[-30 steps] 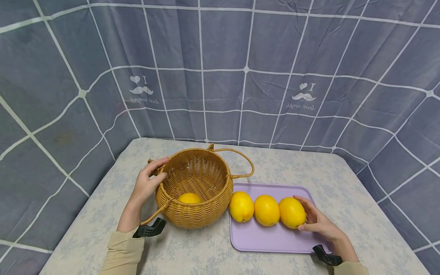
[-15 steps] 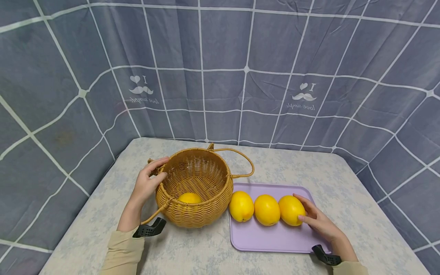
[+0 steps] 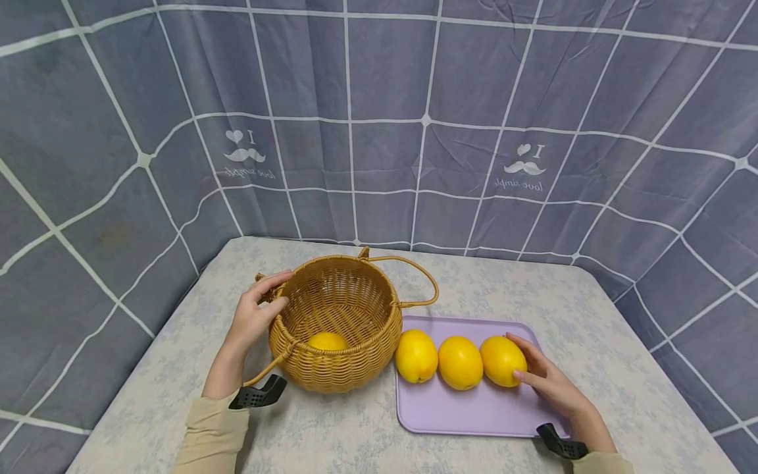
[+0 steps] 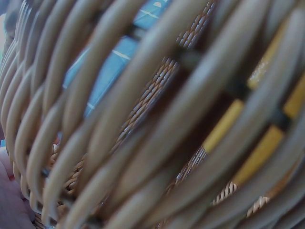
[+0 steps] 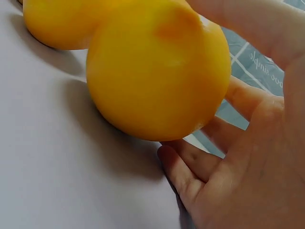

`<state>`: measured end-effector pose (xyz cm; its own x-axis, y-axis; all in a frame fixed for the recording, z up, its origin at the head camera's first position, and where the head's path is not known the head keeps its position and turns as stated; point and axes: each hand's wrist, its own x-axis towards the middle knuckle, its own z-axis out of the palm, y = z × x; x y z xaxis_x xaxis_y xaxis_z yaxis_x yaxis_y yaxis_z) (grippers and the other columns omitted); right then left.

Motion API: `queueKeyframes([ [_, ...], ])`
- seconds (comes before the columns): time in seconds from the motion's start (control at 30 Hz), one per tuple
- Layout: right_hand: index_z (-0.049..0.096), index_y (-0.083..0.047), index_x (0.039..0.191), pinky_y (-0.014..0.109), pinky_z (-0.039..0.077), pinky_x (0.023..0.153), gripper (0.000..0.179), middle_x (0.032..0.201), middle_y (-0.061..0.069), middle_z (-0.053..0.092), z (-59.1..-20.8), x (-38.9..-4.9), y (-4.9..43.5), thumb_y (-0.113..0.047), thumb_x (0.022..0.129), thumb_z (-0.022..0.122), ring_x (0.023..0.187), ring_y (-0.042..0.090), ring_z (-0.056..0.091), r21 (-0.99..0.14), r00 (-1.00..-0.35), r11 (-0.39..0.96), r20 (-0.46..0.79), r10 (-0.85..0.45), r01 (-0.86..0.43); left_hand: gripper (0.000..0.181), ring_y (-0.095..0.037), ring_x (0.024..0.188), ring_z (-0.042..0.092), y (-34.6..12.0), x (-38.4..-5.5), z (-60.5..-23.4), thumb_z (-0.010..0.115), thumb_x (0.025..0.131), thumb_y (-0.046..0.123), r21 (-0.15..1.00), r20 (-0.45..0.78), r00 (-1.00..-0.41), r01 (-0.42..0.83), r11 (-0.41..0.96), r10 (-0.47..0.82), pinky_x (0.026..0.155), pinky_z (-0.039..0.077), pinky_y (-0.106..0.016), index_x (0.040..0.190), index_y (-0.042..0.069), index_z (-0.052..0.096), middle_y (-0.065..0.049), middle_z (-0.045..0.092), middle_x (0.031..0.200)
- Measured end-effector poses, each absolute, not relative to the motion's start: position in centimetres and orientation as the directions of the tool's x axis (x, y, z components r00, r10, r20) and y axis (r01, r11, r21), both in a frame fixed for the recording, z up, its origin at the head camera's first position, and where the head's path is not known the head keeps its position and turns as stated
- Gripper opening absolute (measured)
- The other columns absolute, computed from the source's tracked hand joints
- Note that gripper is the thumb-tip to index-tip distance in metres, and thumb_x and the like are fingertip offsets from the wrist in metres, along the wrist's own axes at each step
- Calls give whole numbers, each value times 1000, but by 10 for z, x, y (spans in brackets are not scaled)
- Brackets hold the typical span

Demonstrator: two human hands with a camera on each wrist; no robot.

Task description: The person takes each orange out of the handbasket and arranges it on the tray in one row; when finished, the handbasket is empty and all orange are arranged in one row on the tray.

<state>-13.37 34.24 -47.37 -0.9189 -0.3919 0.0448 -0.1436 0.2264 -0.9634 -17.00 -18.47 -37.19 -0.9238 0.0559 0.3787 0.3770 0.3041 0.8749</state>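
Observation:
My left hand [image 3: 251, 321] grips the left rim of a round wicker basket [image 3: 337, 372]. Inside the basket, near its front wall, lies one lemon [image 3: 328, 341]. The left wrist view is filled by blurred basket weave [image 4: 143, 119], with yellow showing through the gaps. My right hand [image 3: 551, 378] holds the rightmost lemon [image 3: 502, 361] of a row on a lilac tray [image 3: 468, 415]. In the right wrist view the thumb lies on that lemon's [image 5: 157, 76] near side, and the fingers reach behind it. I cannot tell whether it touches the tray.
A left lemon [image 3: 416, 356] and a middle lemon [image 3: 460, 363] sit beside the held one on the tray. The basket's right handle loop [image 3: 435, 283] sticks out behind the tray. A grey-blue checked curtain [image 3: 385, 158] surrounds the patterned table [image 3: 331, 434].
My right thumb has moved up the lemon's side, and that lemon has shifted slightly upward in the head view. The left hand and basket have stayed put.

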Motion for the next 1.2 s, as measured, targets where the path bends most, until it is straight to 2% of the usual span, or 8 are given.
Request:
queueKeyframes([
  [0.4, 17, -4, 149, 7, 27, 93, 72, 141, -13, 28, -472, -132, 341, -5, 90, 57, 121, -9, 33, -959, -937, 253, 33, -346, -127, 39, -28, 110, 44, -183, -169, -370, 49, 89, -8, 876, 378, -924, 376, 303, 52, 83, 36, -24, 128, -10, 52, -24, 46, 134],
  [0.7, 18, -3, 149, 8, 28, 94, 76, 142, -7, 30, -473, -133, 341, -4, 87, 62, 121, -7, 35, -956, -944, 262, 45, -327, -136, 39, -31, 109, 44, -183, -169, -369, 50, 89, -8, 877, 375, -926, 371, 306, 47, 83, 36, -29, 128, -10, 52, -24, 46, 134],
  [0.97, 21, -4, 148, 10, 30, 95, 76, 139, -12, 34, -476, -135, 342, 1, 84, 63, 120, -4, 36, -955, -929, 239, 81, -360, -176, 39, -28, 110, 43, -183, -169, -369, 50, 89, -8, 879, 368, -928, 365, 307, 48, 84, 35, -26, 128, -10, 51, -23, 46, 135],
  [1.2, 24, 1, 145, 11, 33, 94, 75, 137, -8, 37, -477, -134, 343, 3, 81, 64, 119, -1, 40, -959, -927, 207, 109, -359, -193, 39, -29, 110, 43, -182, -168, -368, 49, 89, -9, 879, 372, -927, 368, 303, 48, 84, 35, -24, 128, -10, 51, -24, 46, 134],
])
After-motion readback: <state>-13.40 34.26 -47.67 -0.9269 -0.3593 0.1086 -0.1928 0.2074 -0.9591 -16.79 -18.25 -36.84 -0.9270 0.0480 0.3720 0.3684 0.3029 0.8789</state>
